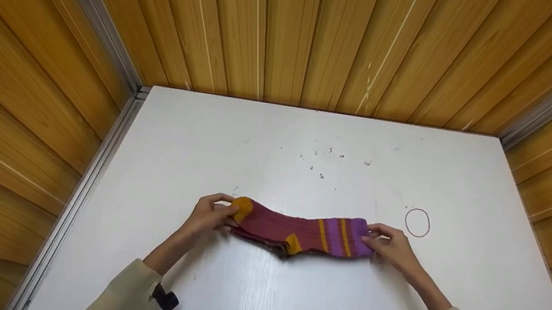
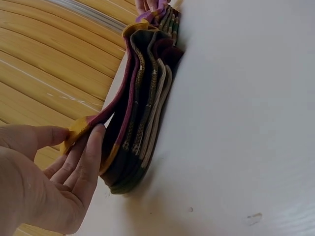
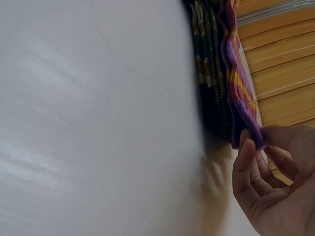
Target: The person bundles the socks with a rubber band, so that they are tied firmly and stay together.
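Observation:
A maroon sock (image 1: 278, 226) with yellow toe and heel and a purple striped cuff lies on top of a stack of socks (image 2: 147, 108). My left hand (image 1: 209, 213) pinches its yellow toe between thumb and fingers. At the other end my right hand (image 1: 391, 246) pinches the purple cuff (image 3: 248, 118). In the left wrist view the toe is raised a little off the layers beneath. Those lower socks are dark, green and tan, and the top one mostly hides them in the head view.
The stack lies on a white table (image 1: 194, 140) with small dark marks. A drawn oval (image 1: 417, 222) is to the right of the socks. Wood-panelled walls (image 1: 289, 37) stand behind the table and at both sides, with a metal rail (image 1: 97, 176) along the left edge.

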Demonstrator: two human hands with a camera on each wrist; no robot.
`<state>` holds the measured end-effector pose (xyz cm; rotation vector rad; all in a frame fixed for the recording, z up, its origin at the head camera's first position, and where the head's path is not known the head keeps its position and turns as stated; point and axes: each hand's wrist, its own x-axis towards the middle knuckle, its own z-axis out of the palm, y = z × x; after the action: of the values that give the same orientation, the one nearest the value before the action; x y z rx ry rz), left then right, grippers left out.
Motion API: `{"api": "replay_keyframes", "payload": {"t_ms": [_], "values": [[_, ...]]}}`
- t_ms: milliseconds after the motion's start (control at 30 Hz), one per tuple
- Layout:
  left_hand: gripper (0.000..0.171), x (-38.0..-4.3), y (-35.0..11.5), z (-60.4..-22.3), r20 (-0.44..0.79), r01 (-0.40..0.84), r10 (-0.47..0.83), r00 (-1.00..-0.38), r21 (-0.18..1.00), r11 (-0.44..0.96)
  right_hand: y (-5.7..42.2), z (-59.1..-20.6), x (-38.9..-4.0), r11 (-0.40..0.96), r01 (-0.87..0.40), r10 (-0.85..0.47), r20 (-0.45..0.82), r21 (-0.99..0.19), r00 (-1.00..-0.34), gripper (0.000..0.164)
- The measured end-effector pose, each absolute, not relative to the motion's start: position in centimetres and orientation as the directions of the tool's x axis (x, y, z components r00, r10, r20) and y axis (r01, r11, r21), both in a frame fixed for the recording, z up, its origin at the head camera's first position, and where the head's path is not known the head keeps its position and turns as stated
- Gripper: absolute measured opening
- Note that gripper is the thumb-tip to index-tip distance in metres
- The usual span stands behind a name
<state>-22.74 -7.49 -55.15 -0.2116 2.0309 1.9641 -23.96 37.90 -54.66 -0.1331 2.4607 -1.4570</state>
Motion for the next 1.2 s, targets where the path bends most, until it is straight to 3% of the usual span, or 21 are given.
{"api": "replay_keyframes", "payload": {"t_ms": [300,667,767,933,1100,1200], "values": [[0.014,-22.4,-7.7,-55.4,-0.19,-0.195,-0.043,-0.981,0.944,0.266,37.9,-54.8,-24.0,0.484,0.107,-0.184,-0.221,-0.868,-0.958,0.038],[0.013,-22.1,-7.8,-55.7,-0.091,-0.119,-0.078,-0.993,0.816,0.565,38.2,-55.0,-23.7,0.474,0.14,-0.177,-0.249,-0.87,-0.952,0.042],[0.017,-22.0,-7.6,-55.8,-0.014,-0.048,-0.059,-0.998,0.785,0.618,38.2,-55.1,-23.7,0.495,0.138,-0.164,-0.249,-0.858,-0.955,0.042],[0.026,-22.2,-6.7,-56.5,0.143,0.118,0.004,-0.99,0.799,0.589,38.3,-55.0,-23.6,0.487,0.121,-0.151,-0.22,-0.865,-0.964,0.046],[0.017,-22.3,-5.9,-57.2,0.19,0.204,0.082,-0.978,0.819,0.536,38.3,-55.3,-23.6,0.475,0.037,-0.183,-0.14,-0.879,-0.973,0.048],[0.025,-22.3,-5.8,-57.5,0.179,0.217,0.123,-0.976,0.791,0.572,38.1,-55.6,-23.5,0.483,-0.028,-0.218,-0.089,-0.875,-0.972,0.053]]}}
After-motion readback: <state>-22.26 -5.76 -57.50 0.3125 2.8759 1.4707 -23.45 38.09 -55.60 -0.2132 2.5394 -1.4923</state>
